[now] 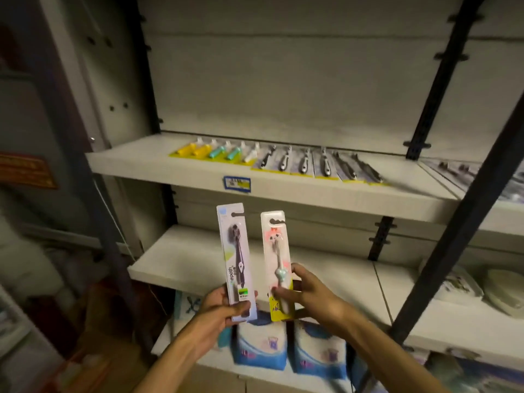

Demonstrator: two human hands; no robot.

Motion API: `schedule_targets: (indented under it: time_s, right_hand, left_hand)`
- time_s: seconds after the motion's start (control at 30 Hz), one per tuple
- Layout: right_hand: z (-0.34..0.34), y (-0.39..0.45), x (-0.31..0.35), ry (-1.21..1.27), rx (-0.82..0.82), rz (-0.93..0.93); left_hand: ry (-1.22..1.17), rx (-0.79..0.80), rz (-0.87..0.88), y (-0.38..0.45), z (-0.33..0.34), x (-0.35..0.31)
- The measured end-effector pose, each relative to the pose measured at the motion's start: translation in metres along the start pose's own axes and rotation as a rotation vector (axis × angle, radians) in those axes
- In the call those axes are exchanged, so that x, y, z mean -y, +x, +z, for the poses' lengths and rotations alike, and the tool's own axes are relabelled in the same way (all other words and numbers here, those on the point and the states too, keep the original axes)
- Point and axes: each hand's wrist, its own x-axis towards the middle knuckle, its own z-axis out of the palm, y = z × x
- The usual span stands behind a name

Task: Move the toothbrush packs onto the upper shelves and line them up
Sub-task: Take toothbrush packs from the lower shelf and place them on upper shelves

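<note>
Closest to the camera, both hands are up in front of the shelving, each holding one toothbrush pack upright by its bottom end. The left hand (219,303) has its grip wrapped round the foot of the dark toothbrush pack (234,259), thumb across the front of the card. The right hand (307,293) pinches the kids' toothbrush pack (276,260), the one with a pink cartoon topper and a yellow base, fingers curled on its lower part. The two packs sit side by side, close but not touching, both in the air and not on any shelf.

Just below the hands, blue-and-white bags (289,350) stand on the bottom shelf. Behind the packs is the middle shelf (175,265), with some pale packaged stuff (459,282) over at its right end.

Further back and higher, the upper shelf (158,163) carries a row of toothbrush packs (283,160) lying flat near its back edge: yellow, teal and white ones on the left, then dark ones running right. A blue price tag (236,183) is stuck on its front edge.
</note>
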Motion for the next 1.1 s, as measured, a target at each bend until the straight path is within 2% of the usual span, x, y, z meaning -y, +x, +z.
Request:
schedule_targets:
  time_s: [0.17,0.27,0.37,0.53,0.73,0.87,1.1]
  right_hand:
    - [0.016,-0.007,0.091,-0.031,-0.022,-0.185]
    - [0.015,0.010,0.145,-0.041,-0.155,-0.257]
    - [0.004,0.044,0.187,-0.070,-0.325,-0.277]
    - [-0.006,0.109,0.230,-0.155,-0.539,-0.258]
    - [0.003,0.164,0.259,-0.384,-0.705,-0.136]
    - [0.012,0.188,0.262,-0.472,-0.719,-0.032]
    - [0.013,0.224,0.263,-0.640,-0.703,-0.005]
  left_hand:
    - [-0.017,0.011,0.193,-0.013,-0.002,-0.096]
    - [-0.035,-0.002,0.298,0.001,-0.006,-0.158]
    - [0.063,-0.012,0.383,0.027,-0.012,-0.207]
    - [0.107,0.010,0.402,0.078,-0.029,-0.264]
    - [0.124,0.047,0.369,0.129,-0.050,-0.305]
    - [0.184,0.089,0.346,0.151,-0.064,-0.316]
    - [0.154,0.142,0.382,0.173,-0.080,-0.326]
